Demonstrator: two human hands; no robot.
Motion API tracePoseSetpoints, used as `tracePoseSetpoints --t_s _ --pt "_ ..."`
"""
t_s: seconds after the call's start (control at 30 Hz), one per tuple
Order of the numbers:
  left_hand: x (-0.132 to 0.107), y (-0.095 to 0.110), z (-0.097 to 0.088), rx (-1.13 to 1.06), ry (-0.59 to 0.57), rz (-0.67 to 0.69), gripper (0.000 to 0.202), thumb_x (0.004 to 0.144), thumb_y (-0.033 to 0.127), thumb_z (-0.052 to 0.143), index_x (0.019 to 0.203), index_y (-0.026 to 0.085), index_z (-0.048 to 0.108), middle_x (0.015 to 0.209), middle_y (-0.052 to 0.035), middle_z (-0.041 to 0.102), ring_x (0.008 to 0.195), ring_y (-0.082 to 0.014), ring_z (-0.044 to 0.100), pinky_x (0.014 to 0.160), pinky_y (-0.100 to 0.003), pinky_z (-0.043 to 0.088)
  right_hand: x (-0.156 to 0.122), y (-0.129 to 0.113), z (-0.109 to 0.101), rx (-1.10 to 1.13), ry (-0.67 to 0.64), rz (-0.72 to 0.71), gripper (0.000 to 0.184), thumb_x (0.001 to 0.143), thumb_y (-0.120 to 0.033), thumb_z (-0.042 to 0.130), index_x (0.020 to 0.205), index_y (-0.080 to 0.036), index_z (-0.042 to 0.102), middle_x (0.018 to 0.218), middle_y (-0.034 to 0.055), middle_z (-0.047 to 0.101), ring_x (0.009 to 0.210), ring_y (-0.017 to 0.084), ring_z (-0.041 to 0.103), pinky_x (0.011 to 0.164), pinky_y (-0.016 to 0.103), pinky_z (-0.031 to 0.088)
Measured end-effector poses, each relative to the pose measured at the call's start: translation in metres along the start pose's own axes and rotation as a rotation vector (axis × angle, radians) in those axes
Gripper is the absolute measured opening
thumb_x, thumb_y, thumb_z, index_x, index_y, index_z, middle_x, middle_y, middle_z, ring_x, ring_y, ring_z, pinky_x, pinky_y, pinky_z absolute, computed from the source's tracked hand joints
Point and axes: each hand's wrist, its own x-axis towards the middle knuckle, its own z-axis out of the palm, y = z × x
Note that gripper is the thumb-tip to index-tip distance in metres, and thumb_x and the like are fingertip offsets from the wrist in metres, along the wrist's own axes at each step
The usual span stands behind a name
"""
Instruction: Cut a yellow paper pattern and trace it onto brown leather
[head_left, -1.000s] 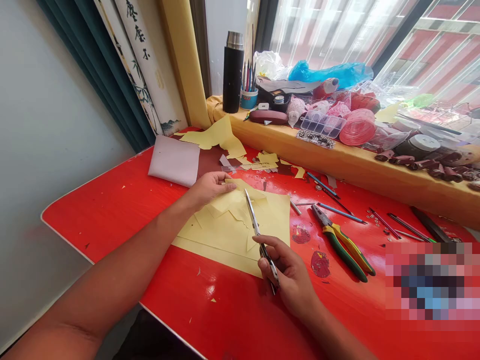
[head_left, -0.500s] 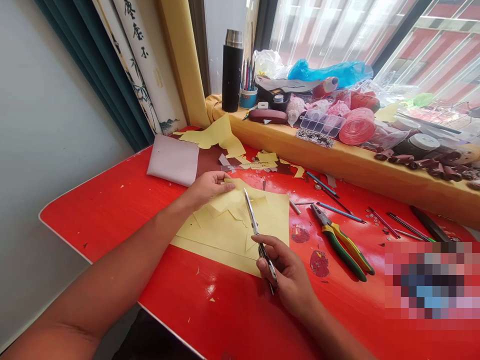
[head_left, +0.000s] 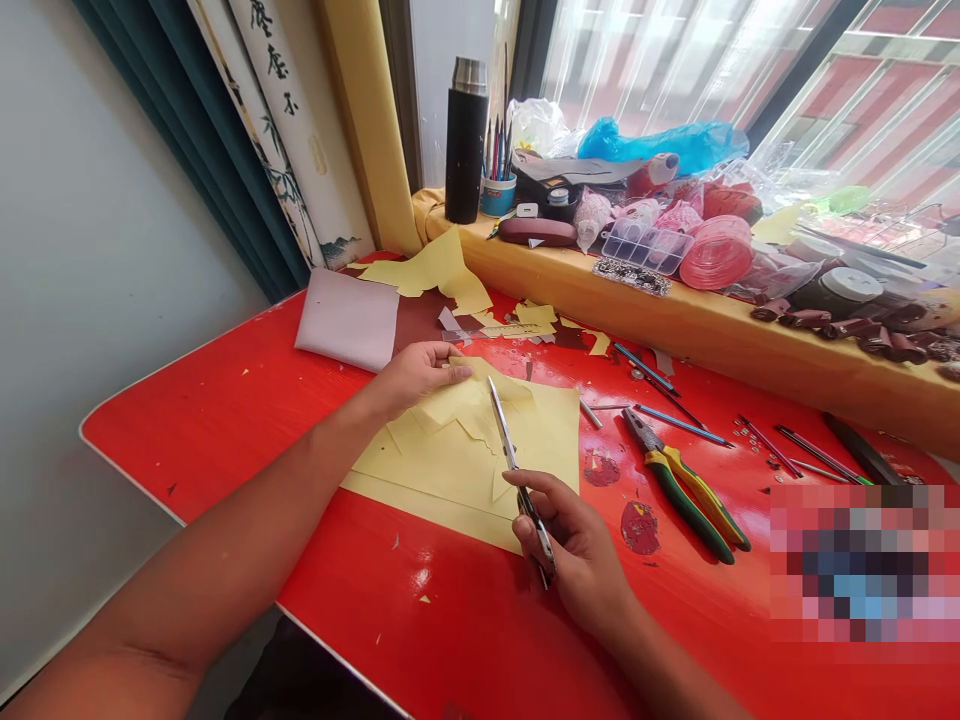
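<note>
Barely anything has moved since half a second ago; the whole view has slid a touch, while both hands keep their poses. With my left hand [head_left: 429, 375] I pinch a thin, pale yellow, paper-like piece [head_left: 452, 402], thumb pressed against fingers; the gripped edge is hidden under them. My right hand [head_left: 574, 530] is clamped around slim silver scissors with dark handles [head_left: 505, 432], their tip just right of my left fingertips. My palm and fingers hide most of the handles, so the blades seem to lie together, but I can't be sure; nor can I tell whether the tip touches the piece. Larger pale yellow sheets [head_left: 450, 510] lie beneath my left fingers, their overlaps too faint to count. Right of my right fingers rest metal pliers with yellow-and-green grips [head_left: 660, 460]; farther right, a blocky, pixelated patch [head_left: 862, 570] covers whatever is there.
</note>
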Motion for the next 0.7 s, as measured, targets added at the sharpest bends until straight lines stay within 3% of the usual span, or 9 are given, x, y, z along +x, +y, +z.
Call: tracePoseSetpoints --t_s 0.2,0.7 --pt "0.0014 -0.0011 -0.0012 0.005 0.004 -0.001 0.053 0.060 0.051 0.099 0.087 0.016 0.070 0.077 -0.0023 0.075 0.069 -0.0163 0.068 0.063 -0.027 0.053 0.0008 -0.0020 0.0003 -0.027 0.013 -0.024 0.037 0.094 -0.045 0.075 0.123 -0.023 0.073 0.066 -0.0079 0.040 0.049 0.010 0.038 0.042 0.021 0.035" --pt "-0.0001 0.0016 -0.0047 -0.007 -0.034 -0.027 0.053 0.060 0.050 0.100 0.088 0.016 0.071 0.079 -0.0035 0.077 0.070 -0.0170 0.070 0.065 -0.028 0.054 -0.0002 0.0014 -0.0002 0.001 -0.027 0.009 0.042 0.096 -0.050 0.073 0.128 -0.023 0.070 0.068 -0.0083 0.041 0.043 0.009 0.041 0.037 0.022 0.042"
